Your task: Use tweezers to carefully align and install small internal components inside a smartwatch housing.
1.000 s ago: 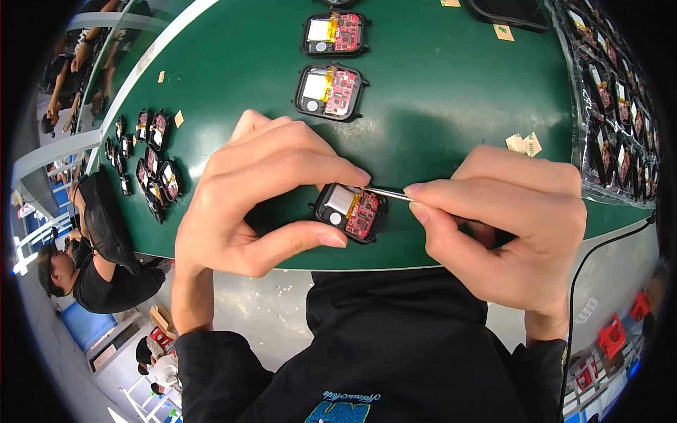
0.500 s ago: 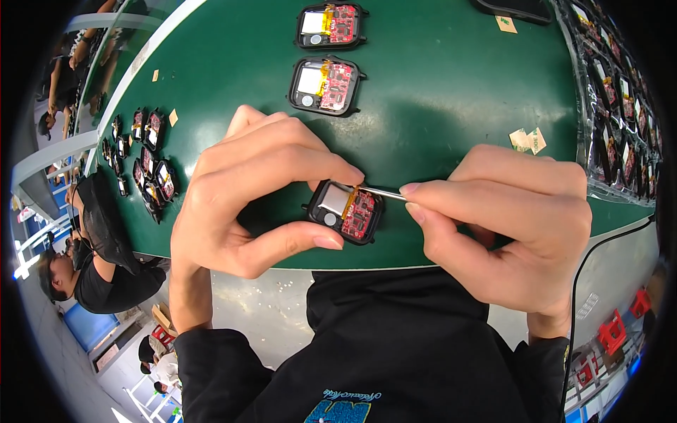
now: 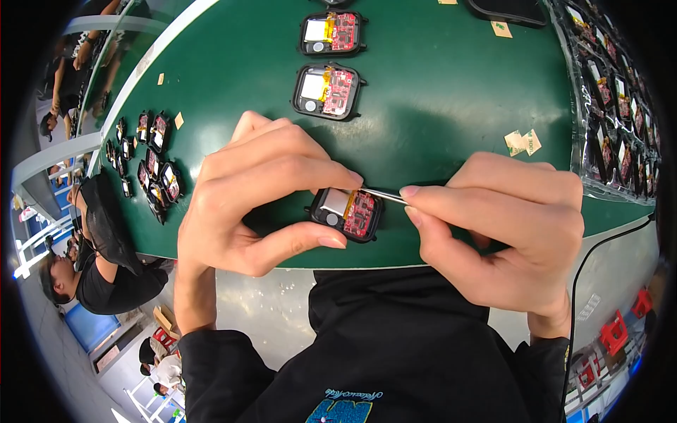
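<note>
An open smartwatch case (image 3: 347, 213) lies near the front edge of the green table, showing a silver battery, yellow tape and a red circuit board. My left hand (image 3: 261, 197) curls round it, with the thumb at its lower edge and the index fingertip at its upper edge. Between the thumb and index finger of my right hand (image 3: 504, 225) is a pair of thin metal tweezers (image 3: 384, 195). Their tips reach the upper edge of the case, beside my left index fingertip. Whether the tips pinch anything is too small to tell.
Two similar open watch cases, an upper one (image 3: 331, 33) and a lower one (image 3: 326, 92), lie beyond my hands. Several more cases (image 3: 153, 166) cluster at the left. A clear tray (image 3: 589, 185) of cases stands at the right, near paper scraps (image 3: 522, 142). Another person (image 3: 116, 282) sits at the left.
The view has shifted slightly, so the table things appear a little lower. My hands keep nearly the same grip, and the tweezer tips stay at the case's upper edge.
</note>
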Tool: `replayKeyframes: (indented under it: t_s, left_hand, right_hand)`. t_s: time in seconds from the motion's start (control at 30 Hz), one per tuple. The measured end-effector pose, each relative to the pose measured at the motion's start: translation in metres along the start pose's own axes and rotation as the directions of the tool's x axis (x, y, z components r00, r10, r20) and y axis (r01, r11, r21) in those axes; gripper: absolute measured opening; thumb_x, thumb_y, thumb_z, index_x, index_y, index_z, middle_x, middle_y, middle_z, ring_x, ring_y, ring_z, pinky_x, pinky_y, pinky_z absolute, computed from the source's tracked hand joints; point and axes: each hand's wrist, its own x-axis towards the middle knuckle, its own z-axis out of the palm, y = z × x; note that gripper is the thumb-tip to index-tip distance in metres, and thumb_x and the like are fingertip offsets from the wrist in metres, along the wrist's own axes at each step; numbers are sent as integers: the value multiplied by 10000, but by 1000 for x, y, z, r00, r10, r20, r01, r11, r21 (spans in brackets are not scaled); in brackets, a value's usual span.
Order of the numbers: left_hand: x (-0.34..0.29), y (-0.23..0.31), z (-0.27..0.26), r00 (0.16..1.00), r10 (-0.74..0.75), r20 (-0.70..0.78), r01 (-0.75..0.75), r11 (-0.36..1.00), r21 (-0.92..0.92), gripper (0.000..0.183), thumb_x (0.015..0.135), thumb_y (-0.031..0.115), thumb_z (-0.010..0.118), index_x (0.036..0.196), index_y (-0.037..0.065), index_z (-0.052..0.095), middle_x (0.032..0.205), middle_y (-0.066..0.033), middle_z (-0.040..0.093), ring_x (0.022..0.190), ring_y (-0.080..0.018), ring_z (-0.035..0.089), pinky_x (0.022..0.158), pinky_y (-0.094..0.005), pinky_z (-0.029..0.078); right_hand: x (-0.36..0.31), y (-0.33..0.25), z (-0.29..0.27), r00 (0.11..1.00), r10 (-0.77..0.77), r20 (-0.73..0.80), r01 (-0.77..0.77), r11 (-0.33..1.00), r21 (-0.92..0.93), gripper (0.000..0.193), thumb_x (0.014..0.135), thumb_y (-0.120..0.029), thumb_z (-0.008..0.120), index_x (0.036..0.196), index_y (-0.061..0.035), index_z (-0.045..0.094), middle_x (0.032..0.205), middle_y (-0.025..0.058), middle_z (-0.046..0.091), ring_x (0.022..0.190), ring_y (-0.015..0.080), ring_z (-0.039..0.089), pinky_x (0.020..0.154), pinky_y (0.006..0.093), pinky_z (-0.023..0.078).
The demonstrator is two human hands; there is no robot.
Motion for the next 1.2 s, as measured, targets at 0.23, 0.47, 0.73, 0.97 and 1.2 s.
replayKeyframes:
  t_s: [0.23,0.47,0.73,0.97,1.2]
  left_hand:
    - [1,4,0,1000,-29,-9,29,1000,4,601,746,480,944,1058,-17,812,941,-128,797,755,-233,649,775,-379,382]
    - [0,6,0,999,-42,-13,42,999,7,610,729,463,959,1069,-21,811,953,-123,796,759,-237,647,791,-384,393]
    - [5,16,0,991,-130,2,130,989,64,581,734,415,974,1125,16,814,951,-77,769,789,-221,654,824,-381,409]
    - [13,14,9,995,-54,-80,71,970,233,572,837,241,903,1383,133,769,1191,-20,696,821,-180,605,778,-340,445]
    - [-14,5,-19,906,-146,-398,328,836,439,519,838,111,904,1344,102,787,1208,-121,712,995,-283,725,801,-371,582]
  right_hand:
    - [-3,3,5,997,-77,-27,76,996,-45,279,706,116,829,958,-1,854,675,45,667,479,115,564,438,258,395]
    - [-12,-1,11,952,-306,16,302,929,-214,318,656,121,831,962,36,820,710,22,563,531,142,557,443,285,382]
    - [-11,-1,7,962,-247,-114,230,963,-138,265,696,112,829,952,48,813,711,34,604,523,165,565,445,300,410]
    - [-6,-8,-8,999,-34,-33,36,997,62,276,713,72,843,974,-14,863,653,13,627,466,108,528,439,275,379]
    - [-8,-11,0,994,95,-50,-93,995,45,221,752,54,850,962,-15,860,664,-5,633,440,67,441,430,262,304]
